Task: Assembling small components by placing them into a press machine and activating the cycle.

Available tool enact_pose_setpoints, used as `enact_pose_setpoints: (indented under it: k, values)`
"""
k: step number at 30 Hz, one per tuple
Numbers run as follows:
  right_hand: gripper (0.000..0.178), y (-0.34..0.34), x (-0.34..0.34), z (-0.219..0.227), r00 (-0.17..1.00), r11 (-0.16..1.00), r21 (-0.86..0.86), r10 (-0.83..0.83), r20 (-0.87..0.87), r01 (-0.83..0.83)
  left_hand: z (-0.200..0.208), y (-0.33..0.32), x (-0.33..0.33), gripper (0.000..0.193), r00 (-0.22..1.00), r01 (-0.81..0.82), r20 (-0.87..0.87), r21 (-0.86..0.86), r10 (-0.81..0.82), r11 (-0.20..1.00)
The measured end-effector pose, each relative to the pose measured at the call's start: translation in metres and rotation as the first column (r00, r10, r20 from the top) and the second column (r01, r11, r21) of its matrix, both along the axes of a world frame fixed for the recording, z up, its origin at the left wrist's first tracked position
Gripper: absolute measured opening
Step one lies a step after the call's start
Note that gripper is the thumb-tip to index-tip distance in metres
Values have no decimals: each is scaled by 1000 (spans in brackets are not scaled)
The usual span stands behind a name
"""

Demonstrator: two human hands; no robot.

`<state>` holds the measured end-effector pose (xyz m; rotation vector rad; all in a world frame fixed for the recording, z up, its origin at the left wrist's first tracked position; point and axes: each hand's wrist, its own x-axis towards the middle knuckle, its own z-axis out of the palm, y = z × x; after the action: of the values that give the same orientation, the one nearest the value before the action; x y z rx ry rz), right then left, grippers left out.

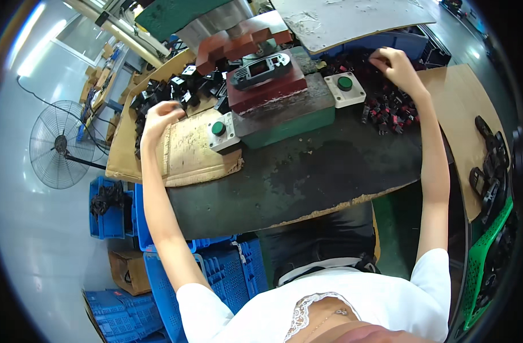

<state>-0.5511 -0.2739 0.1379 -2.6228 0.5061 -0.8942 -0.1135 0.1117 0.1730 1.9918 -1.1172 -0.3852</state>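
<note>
My left hand (pixel 160 118) is over a cardboard tray at the left, its fingers drawn together beside a heap of small black plastic parts (pixel 175 88). Something dark shows at its fingertips, too small to name. At the far right my right hand (pixel 394 67) reaches over a pile of small black and red parts (pixel 390 111), its fingers curled downward; what they hold, if anything, is hidden. Between the hands stands a press with a dark red block (pixel 267 94). On that block lies a black and grey elongated plastic housing (pixel 261 71), which neither hand touches.
Green push-button boxes flank the press, one at left (pixel 223 131), one at right (pixel 345 90). The stepped red upper tool (pixel 238 48) hangs above the housing. Cardboard (pixel 464 114) with black parts lies at right, beside a green basket (pixel 489 257). Blue crates (pixel 221 274) stand below left.
</note>
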Motion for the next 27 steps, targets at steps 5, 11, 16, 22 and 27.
enact_pose_setpoints:
  k: [5, 11, 16, 22, 27]
  values:
    - [22, 10, 26, -17, 996, 988, -156, -19, -87, 5, -20, -17, 14, 19, 709, -278, -619, -686, -339, 673]
    - [35, 6, 25, -26, 976, 975, -217, -90, -198, 46, -9, -56, -54, 40, 551, -144, -651, -690, -521, 710]
    - [34, 9, 29, -21, 976, 979, -202, -50, -214, 6, 13, -74, -98, 43, 769, -94, -557, -584, -313, 806]
    - [28, 6, 30, -27, 970, 957, -290, -61, -236, -10, 16, -107, -137, 44, 883, 114, -281, -648, -376, 753]
    - [27, 19, 28, -17, 983, 951, -310, -65, -173, 8, 3, -121, -143, 43, 941, 177, 335, -364, -48, 915]
